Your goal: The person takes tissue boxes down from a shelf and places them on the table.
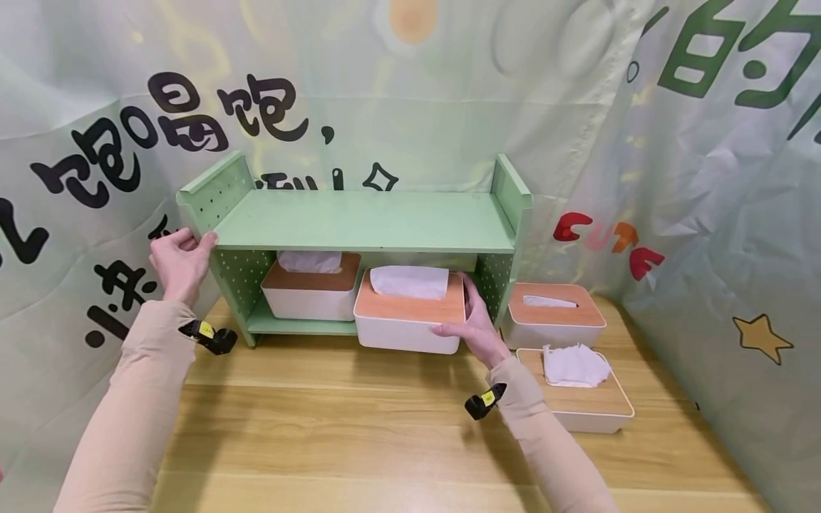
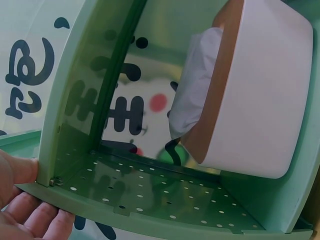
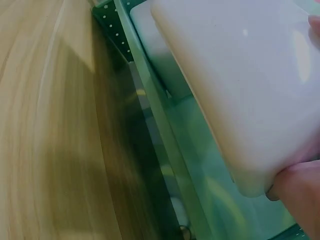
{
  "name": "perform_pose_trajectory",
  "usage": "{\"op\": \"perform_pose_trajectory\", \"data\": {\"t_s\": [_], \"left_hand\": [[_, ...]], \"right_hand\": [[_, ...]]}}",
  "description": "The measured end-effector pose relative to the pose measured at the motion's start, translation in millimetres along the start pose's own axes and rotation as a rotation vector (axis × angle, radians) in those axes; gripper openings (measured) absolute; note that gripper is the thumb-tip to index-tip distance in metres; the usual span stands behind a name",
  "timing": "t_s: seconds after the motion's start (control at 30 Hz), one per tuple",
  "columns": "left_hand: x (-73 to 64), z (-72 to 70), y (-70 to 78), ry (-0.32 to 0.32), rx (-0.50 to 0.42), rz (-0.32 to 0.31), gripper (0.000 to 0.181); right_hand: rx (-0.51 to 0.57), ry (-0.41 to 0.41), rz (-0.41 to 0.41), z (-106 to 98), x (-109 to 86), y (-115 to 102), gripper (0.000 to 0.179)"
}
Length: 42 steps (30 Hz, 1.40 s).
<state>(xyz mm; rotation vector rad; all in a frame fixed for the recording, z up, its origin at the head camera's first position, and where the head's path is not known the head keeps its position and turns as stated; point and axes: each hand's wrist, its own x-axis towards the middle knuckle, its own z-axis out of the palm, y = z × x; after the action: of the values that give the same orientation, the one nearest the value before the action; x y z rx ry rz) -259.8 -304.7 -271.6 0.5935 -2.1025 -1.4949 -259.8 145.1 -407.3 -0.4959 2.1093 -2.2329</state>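
Note:
My left hand [image 1: 182, 265] grips the left side of a green shelf [image 1: 365, 221] at the front end of its upper board. In the left wrist view, the thumb and curled fingers [image 2: 40, 220] lie on either side of the panel's edge. My right hand [image 1: 473, 324] holds a white tissue box [image 1: 407, 336] with a wood-look lid by its right end, thumb on the front face. This box is partly inside the lower compartment, its front sticking out past the lower board. Beside it, a second tissue box [image 1: 308, 303] with a darker lid sits on the lower board at the left.
Two more tissue boxes stand on the wooden table [image 1: 346, 442] right of the shelf: one farther back [image 1: 554, 335], one nearer [image 1: 586, 422] with tissue standing out. A printed cloth [image 1: 442, 107] hangs behind and along the sides. A small black camera is strapped to each wrist.

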Motion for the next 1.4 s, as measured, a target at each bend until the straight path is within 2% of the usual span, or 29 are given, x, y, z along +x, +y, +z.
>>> {"op": "perform_pose_trajectory", "data": {"t_s": [0.23,0.5,0.87,1.4], "left_hand": [[-1.0,-0.8,-0.5,0.0,-0.025,0.011,0.047],[-1.3,-0.5,-0.5,0.009,0.012,0.023,0.048],[-0.7,0.2,-0.3,0.019,0.025,0.023,0.047],[-1.9,-0.9,0.2,0.007,-0.031,0.013,0.047]], "right_hand": [[0.051,-0.031,-0.023,0.1,-9.6,-3.8,0.126],[0.095,-0.034,-0.039,-3.1,-22.6,-5.0,0.124],[0.084,-0.022,-0.033,-6.7,-39.3,-6.4,0.123],[0.064,0.002,-0.025,-13.8,-54.6,-1.3,0.124]]}}
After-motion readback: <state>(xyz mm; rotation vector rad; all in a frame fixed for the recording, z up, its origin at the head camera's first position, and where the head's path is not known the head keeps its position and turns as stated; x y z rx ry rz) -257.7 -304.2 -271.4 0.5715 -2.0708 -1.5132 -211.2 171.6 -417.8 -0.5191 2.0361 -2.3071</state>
